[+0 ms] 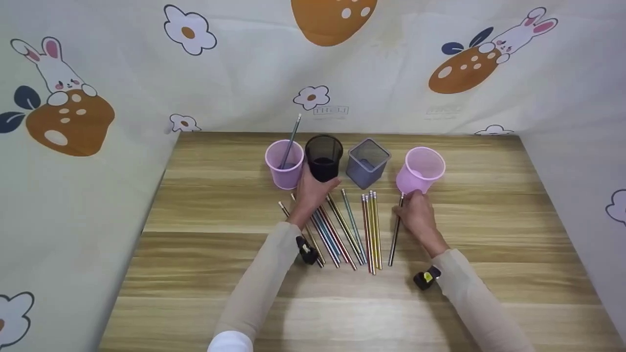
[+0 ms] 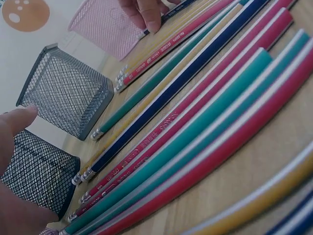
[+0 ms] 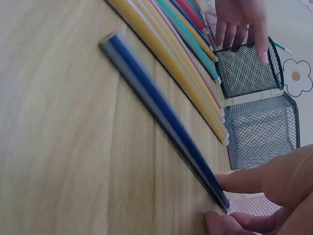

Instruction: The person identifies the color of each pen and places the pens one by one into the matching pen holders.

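My left hand [image 1: 312, 189] grips the lower front of a round black mesh pen holder [image 1: 324, 170], thumb on its right side. In the right wrist view, that hand's fingers lie against the same holder [image 3: 247, 73]. Farther right, my right hand [image 1: 416, 214] pinches a blue-and-silver striped pencil [image 3: 164, 115] near its eraser end. The pencil slants toward the front of the table, just below a pink mesh pen holder [image 1: 421, 168]. Several striped pencils [image 1: 337, 234] lie between my hands, fanned out, with their eraser ends toward the holders.
A grey square mesh holder [image 1: 368, 164] stands right of the black one. Left of it, a second pink holder [image 1: 285, 168] contains one upright green pencil [image 1: 292, 139]. The wooden table [image 1: 205, 274] meets a patterned cloth [image 1: 244, 73] at the back and sides.
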The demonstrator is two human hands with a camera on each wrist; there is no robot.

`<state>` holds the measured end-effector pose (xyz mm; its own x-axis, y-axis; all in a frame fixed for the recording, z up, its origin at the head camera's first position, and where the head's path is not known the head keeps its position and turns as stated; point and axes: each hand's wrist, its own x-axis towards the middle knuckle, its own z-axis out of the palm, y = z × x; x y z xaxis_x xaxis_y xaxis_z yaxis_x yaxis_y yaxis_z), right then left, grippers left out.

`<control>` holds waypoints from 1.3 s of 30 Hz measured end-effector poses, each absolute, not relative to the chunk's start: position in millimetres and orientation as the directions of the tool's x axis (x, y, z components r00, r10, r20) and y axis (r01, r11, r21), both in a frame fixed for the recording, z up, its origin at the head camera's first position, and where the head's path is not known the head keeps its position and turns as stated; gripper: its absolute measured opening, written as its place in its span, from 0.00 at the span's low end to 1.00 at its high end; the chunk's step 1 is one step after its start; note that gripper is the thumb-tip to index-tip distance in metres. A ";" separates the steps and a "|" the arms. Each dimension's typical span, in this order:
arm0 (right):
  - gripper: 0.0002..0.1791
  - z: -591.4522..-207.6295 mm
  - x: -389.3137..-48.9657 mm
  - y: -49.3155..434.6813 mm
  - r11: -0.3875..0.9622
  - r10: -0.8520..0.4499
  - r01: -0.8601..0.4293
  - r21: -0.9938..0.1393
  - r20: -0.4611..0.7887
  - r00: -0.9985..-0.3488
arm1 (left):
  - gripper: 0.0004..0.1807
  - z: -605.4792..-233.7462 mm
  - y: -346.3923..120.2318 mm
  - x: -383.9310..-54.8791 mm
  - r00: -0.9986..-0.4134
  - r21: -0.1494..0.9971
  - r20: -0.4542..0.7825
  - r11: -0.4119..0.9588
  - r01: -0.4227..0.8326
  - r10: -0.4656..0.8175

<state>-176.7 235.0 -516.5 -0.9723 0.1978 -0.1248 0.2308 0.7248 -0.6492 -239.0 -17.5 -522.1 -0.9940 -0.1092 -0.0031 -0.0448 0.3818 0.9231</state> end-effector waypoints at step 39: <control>0.29 -403.6 -199.8 176.8 0.622 -0.039 -0.118 -0.774 0.119 -0.992 | 0.52 -527.0 -6.1 -264.2 -0.990 0.907 0.050 0.420 -0.009 -0.129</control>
